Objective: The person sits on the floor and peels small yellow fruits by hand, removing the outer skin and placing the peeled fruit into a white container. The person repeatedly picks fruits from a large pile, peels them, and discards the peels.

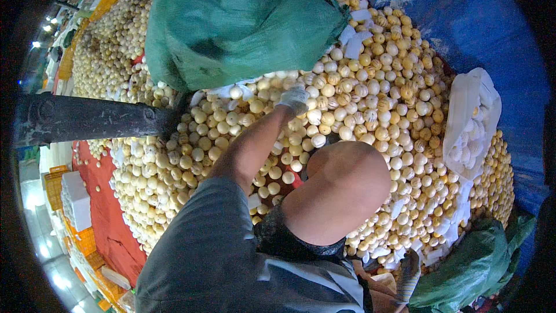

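Observation:
My left hand (294, 99), in a whitish glove, reaches down among pale yellow, purple-streaked fruits that look like pepino melons (345, 98). Motion blurs its fingertips, so whether they grip a fruit cannot be told. Just beyond the hand bulges a large green woven sack (243, 26), lying on the heap. White foam pieces (354, 41) lie along the sack's right side. My bare knee (352, 182) is bent over the fruit, right of my forearm. I cannot make out my right hand; a striped cloth-like item (409, 276) shows at the bottom right.
A dark post (95, 119) rises from the heap at left. A clear plastic bag (471, 126) of white-netted fruit lies at right by a blue tarp (469, 17). Another green sack (473, 265) is lower right. Orange crates (84, 241) and red sheeting (102, 208) are at left.

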`<state>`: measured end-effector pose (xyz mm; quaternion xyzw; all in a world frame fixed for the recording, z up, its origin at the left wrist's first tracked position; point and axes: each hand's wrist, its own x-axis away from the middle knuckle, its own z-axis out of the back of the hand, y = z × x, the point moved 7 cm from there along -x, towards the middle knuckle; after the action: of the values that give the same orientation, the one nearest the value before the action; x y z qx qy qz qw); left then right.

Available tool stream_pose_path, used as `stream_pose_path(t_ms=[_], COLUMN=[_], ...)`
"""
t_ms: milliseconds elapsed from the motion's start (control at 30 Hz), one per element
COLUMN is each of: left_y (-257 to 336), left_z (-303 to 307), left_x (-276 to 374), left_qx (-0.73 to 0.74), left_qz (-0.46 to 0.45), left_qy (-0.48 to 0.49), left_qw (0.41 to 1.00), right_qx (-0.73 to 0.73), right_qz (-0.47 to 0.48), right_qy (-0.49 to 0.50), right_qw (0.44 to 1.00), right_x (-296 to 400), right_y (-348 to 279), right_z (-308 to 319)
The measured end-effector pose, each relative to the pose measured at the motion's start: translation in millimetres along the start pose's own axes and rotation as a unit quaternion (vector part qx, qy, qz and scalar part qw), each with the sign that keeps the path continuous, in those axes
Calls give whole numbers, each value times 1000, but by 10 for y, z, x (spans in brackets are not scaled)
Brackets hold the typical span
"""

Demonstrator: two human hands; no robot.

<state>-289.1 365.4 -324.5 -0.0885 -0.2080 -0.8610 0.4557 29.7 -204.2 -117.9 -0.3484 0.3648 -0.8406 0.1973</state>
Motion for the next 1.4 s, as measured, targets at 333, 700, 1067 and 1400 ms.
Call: stream_pose_path(t_ms=[333, 700, 1067, 1400], left_y=[46, 572, 3603, 5021], left_z=[-127, 623, 2822, 2083], left_x=[-44, 129, 1391, 2444], left_qx=[-71, 862, 746, 661], left_qz=[-16, -44, -362, -355], left_qy=[9, -139, -280, -483], left_qw=[997, 486, 484, 450], right_qx=[89, 174, -157, -391], right_qz=[43, 140, 75, 362], right_qy=[-13, 45, -41, 64], right_qw=[995, 974, 984, 844], right_x=[-340, -77, 83, 230], right_y=[-171, -314, -1250, -2277], right_z=[-196, -219, -407, 222])
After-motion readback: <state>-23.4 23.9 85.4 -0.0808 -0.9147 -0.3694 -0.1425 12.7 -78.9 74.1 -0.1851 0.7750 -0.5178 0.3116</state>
